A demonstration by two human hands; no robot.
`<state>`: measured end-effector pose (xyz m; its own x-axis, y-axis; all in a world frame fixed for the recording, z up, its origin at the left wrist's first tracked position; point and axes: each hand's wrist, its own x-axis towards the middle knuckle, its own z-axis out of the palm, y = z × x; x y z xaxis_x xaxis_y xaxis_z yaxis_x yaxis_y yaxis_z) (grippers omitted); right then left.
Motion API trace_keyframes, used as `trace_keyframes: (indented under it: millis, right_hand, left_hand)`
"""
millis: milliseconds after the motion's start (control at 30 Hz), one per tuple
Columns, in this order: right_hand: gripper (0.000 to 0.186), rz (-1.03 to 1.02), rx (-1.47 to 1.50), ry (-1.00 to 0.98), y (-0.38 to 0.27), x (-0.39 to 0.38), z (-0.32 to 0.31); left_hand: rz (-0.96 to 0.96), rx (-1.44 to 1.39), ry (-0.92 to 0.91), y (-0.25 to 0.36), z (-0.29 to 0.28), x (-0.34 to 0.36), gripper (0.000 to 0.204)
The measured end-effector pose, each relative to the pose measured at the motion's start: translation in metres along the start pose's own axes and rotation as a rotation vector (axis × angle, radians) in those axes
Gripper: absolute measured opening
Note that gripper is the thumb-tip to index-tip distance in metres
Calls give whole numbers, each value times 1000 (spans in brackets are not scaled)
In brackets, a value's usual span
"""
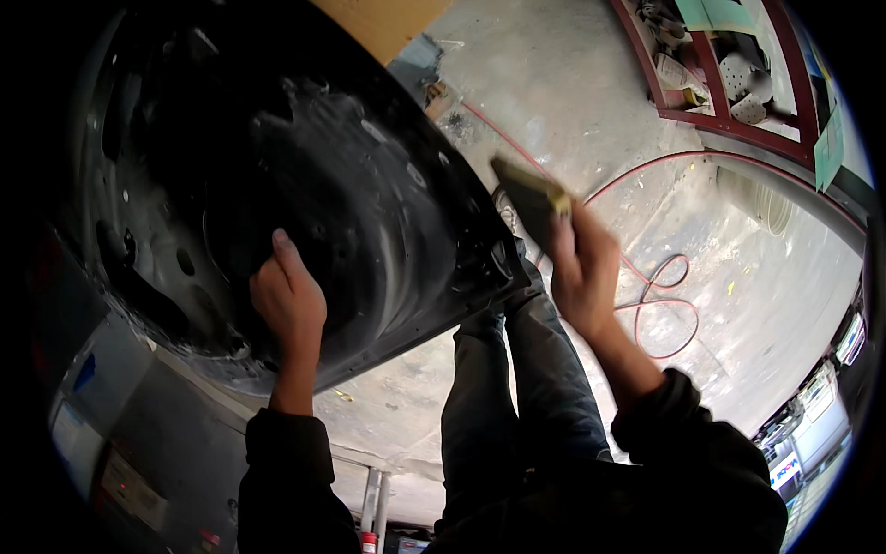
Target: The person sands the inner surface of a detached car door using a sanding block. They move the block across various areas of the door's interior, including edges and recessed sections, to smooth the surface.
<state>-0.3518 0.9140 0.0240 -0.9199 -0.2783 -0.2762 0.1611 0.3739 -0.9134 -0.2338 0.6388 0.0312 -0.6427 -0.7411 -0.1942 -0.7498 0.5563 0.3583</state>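
Note:
A large black car body panel, with pale dusty smears and several cut-out holes, fills the left half of the head view. My left hand is over its lower middle. The thumb points up and the fingers curl in; whatever they hold, if anything, is hidden. Off the panel's right edge, above the floor, my right hand grips a flat dark sanding pad with a yellowish edge. Motion blurs the pad and the hand slightly, and the pad is apart from the panel.
A red hose loops over the concrete floor at right. At the upper right stands a dark red shelf frame with assorted items, near a pale bucket. My legs stand beside the panel's lower right corner.

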Motion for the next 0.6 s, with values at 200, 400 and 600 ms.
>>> trace_keyframes:
  millis: [200, 400, 600]
  right_hand:
    - [28, -1056, -1045, -439, 26, 112, 51]
    - [30, -865, -1109, -741, 25, 56, 43]
    - [47, -953, -1023, -581, 38, 66, 32]
  left_hand:
    - [50, 39, -1, 16, 0, 8, 68]
    - [25, 103, -71, 8, -5, 4, 68]
    - [42, 130, -27, 16, -4, 3, 66]
